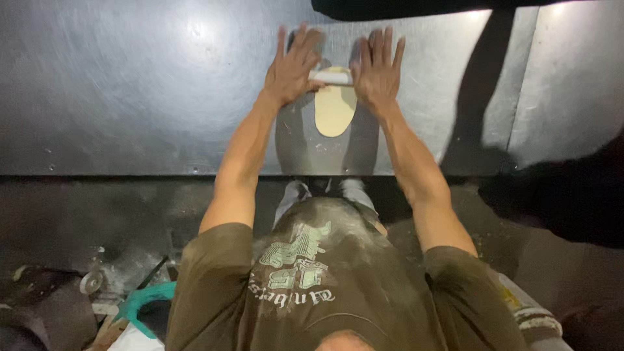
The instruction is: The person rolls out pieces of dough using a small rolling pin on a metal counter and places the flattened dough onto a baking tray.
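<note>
Dough: a pale cream oval sheet of dough point(334, 112), flattened thin and smooth, lying on the grey metal worktop point(130, 97) straight ahead of the person, between the two forearms.
Rolling pin: a light-coloured rolling pin point(331, 78) lies crosswise over the far end of the dough; only its short middle stretch shows between the hands.
Left hand: the left hand point(292, 65) lies flat, fingers spread and stretched forward, palm pressing down on the pin's left end.
Right hand: the right hand point(377, 68) is the same, open and flat, fingers close together, palm on the pin's right end.
Hidden: both pin ends lie under the palms; the dough's far edge is covered by the pin.
Hard to make out: a dark shape point(552, 195) at the right edge, and dim clutter with a teal object point(146, 299) at lower left.
</note>
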